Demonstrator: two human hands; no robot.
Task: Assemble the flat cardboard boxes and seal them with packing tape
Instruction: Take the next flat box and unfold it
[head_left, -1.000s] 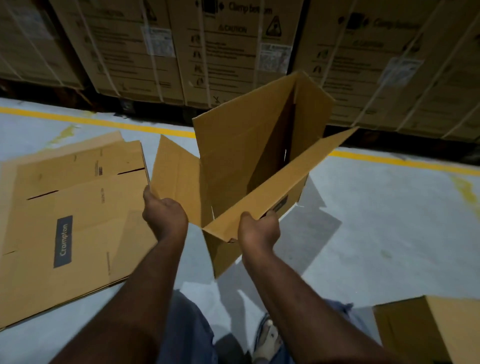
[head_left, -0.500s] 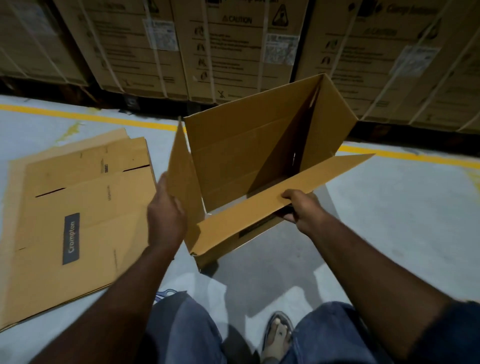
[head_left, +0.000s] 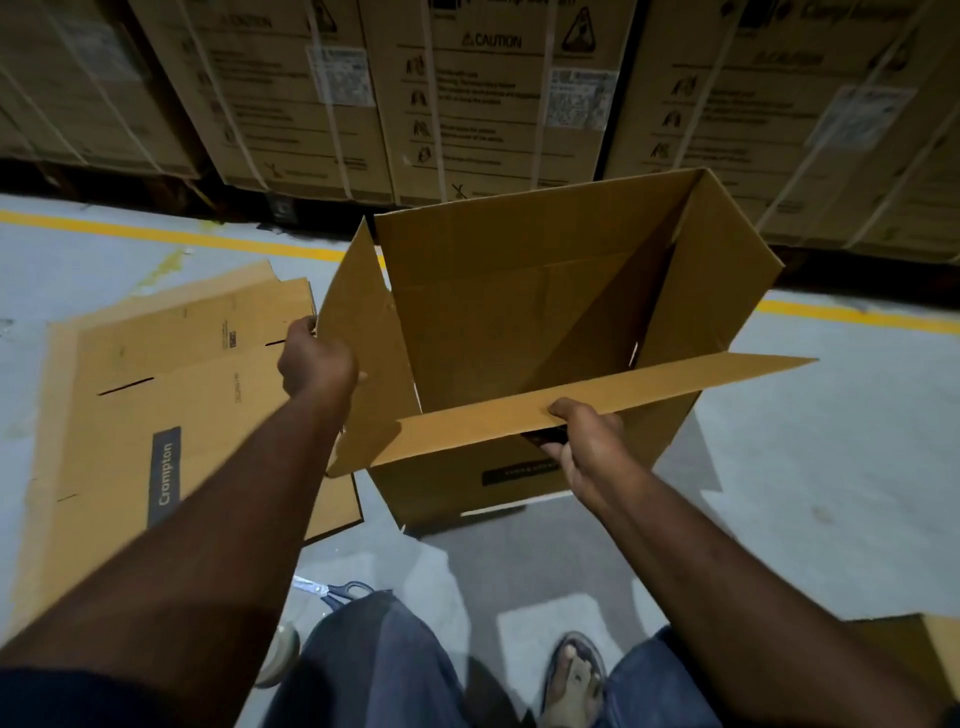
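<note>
A: Where's the box?
B: The opened box (head_left: 545, 322) stands mouth-up on the floor (head_left: 831, 441), right in front of the person's knees and just beside the flat cardboard stack (head_left: 171, 395) on its left. Strapped cartons (head_left: 467, 104) line the back. Can't tell if the base sits fully down, because there's a bright sliver under the near edge.

A: Grips?
B: Left hand (head_left: 317, 364) has a closed grip, fingers curled round the free edge of the left flap (head_left: 369, 312), which stands upright. Right hand (head_left: 587, 441) has a closed pinch on the near flap (head_left: 493, 415), thumb on top and fingers underneath. That flap is folded out toward the person, roughly level.

A: Handling?
B: My read: light, empty corrugated board. The panels are stiff, but the shell will probably skew easily until the flaps are folded and taped. The flaps hinge on score lines, so take them near the free edge for leverage. Take the long one mid-length so it doesn't twist. The surface looks dry and matte, so not slippery. A hard squeeze would crease it.

A: Stage?
B: Squared up, all top flaps open, nothing sealed at this end. Probably the short flaps go in next, then the long ones. No tape in view. Scissors (head_left: 337, 590) lie on the floor by the left knee.
</note>
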